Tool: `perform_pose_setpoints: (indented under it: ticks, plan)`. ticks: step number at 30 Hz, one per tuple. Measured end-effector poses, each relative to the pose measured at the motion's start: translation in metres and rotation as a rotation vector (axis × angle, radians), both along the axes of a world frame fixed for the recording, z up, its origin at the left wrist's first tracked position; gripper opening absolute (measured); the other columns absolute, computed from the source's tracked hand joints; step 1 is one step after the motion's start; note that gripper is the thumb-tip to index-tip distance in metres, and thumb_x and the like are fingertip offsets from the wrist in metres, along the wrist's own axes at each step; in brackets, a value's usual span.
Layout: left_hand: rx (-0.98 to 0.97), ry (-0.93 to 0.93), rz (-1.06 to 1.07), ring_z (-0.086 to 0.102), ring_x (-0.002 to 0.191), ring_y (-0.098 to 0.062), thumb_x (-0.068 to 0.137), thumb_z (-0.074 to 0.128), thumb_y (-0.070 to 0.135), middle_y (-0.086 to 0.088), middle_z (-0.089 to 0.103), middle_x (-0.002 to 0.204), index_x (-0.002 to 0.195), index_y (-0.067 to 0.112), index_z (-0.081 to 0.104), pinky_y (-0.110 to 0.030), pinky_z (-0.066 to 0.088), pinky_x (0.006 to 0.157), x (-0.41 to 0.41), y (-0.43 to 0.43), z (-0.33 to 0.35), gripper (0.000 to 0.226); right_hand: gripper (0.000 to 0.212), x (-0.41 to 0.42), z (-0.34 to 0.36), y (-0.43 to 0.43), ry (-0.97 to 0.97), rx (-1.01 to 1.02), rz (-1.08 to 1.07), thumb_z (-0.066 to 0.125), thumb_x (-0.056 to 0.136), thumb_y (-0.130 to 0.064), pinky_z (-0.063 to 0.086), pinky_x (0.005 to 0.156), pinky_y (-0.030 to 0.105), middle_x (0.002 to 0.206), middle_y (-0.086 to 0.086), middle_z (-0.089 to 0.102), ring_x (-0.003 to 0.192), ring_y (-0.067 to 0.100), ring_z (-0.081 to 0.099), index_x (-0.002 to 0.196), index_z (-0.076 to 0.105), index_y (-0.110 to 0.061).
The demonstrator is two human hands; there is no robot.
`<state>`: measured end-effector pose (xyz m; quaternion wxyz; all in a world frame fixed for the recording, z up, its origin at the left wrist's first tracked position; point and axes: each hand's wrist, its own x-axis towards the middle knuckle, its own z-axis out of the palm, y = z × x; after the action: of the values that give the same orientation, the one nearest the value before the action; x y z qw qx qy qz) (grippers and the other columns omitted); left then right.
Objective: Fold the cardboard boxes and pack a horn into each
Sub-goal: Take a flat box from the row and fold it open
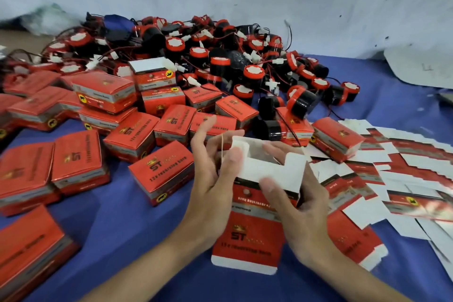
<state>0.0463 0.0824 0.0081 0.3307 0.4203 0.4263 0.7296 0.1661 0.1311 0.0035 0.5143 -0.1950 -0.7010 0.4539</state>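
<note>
I hold a half-formed red cardboard box (247, 233) upright over the blue cloth, its open white top facing me. My left hand (210, 179) grips its left side, the thumb pressing a white side flap inward. My right hand (296, 201) grips the right side, its thumb lying on the white front flap. The box's inside looks empty. A big heap of black-and-red horns (245, 56) with wires lies behind. One horn (299, 103) sits just beyond the box.
Several closed red boxes (161, 174) are spread over the left and centre of the blue cloth (122, 240). A fan of flat unfolded box blanks (404, 179) covers the right. A pale wall stands behind the heap.
</note>
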Motion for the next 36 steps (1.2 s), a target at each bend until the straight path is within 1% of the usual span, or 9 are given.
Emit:
perform_pose_setpoints:
  ticks: [5, 10, 15, 21, 23, 26, 31, 34, 36]
  plan:
    - [-0.093, -0.172, -0.043, 0.068, 0.079, -0.01, 0.081, 0.053, 0.025, 0.013, 0.068, 0.097, 0.114, 0.039, 0.048, -0.023, 0.054, 0.06, -0.002, 0.005, -0.005, 0.036, 0.037, -0.003, -0.005, 0.004, 0.175, -0.43, 0.222, 0.042, 0.09, -0.024, 0.054, 0.074, 0.026, 0.106, 0.007, 0.063, 0.096, 0.017, 0.065, 0.118, 0.049, -0.001]
    - [-0.066, -0.1, -0.037, 0.066, 0.098, -0.012, 0.076, 0.043, 0.009, 0.007, 0.066, 0.112, 0.104, 0.037, 0.057, -0.028, 0.055, 0.069, 0.002, 0.005, -0.007, 0.042, 0.036, -0.004, -0.006, 0.011, 0.163, -0.358, 0.114, 0.052, 0.071, -0.021, 0.052, 0.063, 0.02, 0.095, -0.012, 0.065, 0.083, 0.004, 0.063, 0.106, 0.054, -0.012]
    - [-0.044, 0.071, 0.054, 0.058, 0.112, -0.011, 0.073, 0.036, 0.003, 0.017, 0.06, 0.118, 0.102, 0.021, 0.058, -0.033, 0.051, 0.084, 0.004, 0.005, -0.004, 0.04, 0.027, -0.003, -0.004, 0.016, 0.079, -0.376, 0.119, 0.049, 0.062, -0.026, 0.049, 0.061, 0.025, 0.091, -0.002, 0.062, 0.082, 0.013, 0.059, 0.078, 0.07, -0.023]
    - [-0.071, 0.034, -0.003, 0.062, 0.067, -0.001, 0.077, 0.037, 0.007, 0.021, 0.065, 0.097, 0.102, 0.015, 0.056, -0.021, 0.052, 0.052, 0.006, 0.0, -0.002, 0.032, 0.014, -0.008, 0.007, 0.022, 0.035, -0.577, 0.099, 0.042, 0.064, -0.011, 0.038, 0.064, 0.035, 0.082, 0.013, 0.049, 0.072, 0.024, 0.048, 0.077, 0.048, -0.01]
    - [-0.112, 0.036, -0.023, 0.062, 0.068, -0.001, 0.076, 0.038, 0.009, 0.021, 0.065, 0.093, 0.103, 0.015, 0.057, -0.024, 0.052, 0.054, 0.006, -0.001, -0.001, 0.033, 0.018, -0.008, 0.007, 0.024, 0.071, -0.545, 0.047, 0.048, 0.066, 0.001, 0.041, 0.061, 0.03, 0.073, 0.013, 0.054, 0.064, 0.018, 0.053, 0.072, 0.034, -0.008]
    - [-0.167, 0.109, -0.017, 0.062, 0.078, -0.005, 0.074, 0.036, 0.012, 0.016, 0.064, 0.097, 0.102, 0.019, 0.059, -0.026, 0.051, 0.059, 0.005, -0.001, 0.001, 0.037, 0.017, -0.004, 0.0, 0.019, 0.127, -0.504, 0.116, 0.046, 0.072, 0.001, 0.046, 0.05, 0.023, 0.079, 0.004, 0.059, 0.063, 0.014, 0.056, 0.076, 0.047, -0.015]
    - [-0.221, 0.266, 0.028, 0.06, 0.103, 0.003, 0.086, 0.031, 0.005, 0.018, 0.068, 0.108, 0.11, 0.027, 0.065, -0.016, 0.046, 0.084, 0.003, 0.002, 0.007, 0.047, 0.035, -0.001, -0.004, 0.019, -0.017, -0.312, 0.205, 0.042, 0.072, -0.002, 0.05, 0.072, 0.022, 0.096, 0.003, 0.07, 0.09, 0.016, 0.065, 0.084, 0.074, -0.012]
    - [-0.268, 0.307, 0.036, 0.055, 0.11, 0.01, 0.094, 0.03, -0.004, 0.024, 0.066, 0.112, 0.126, 0.031, 0.058, -0.009, 0.043, 0.089, -0.001, 0.003, 0.006, 0.054, 0.035, -0.001, -0.003, 0.018, -0.148, -0.225, 0.269, 0.048, 0.081, -0.015, 0.043, 0.085, 0.008, 0.107, 0.025, 0.064, 0.104, 0.016, 0.063, 0.102, 0.07, 0.002]
    - [-0.28, 0.332, 0.008, 0.053, 0.114, 0.01, 0.095, 0.03, -0.004, 0.024, 0.066, 0.113, 0.126, 0.034, 0.056, -0.007, 0.04, 0.094, -0.003, 0.003, 0.005, 0.056, 0.043, 0.0, -0.003, 0.018, -0.221, -0.177, 0.286, 0.046, 0.083, -0.027, 0.042, 0.089, 0.012, 0.112, 0.02, 0.061, 0.109, 0.015, 0.059, 0.106, 0.07, 0.001]
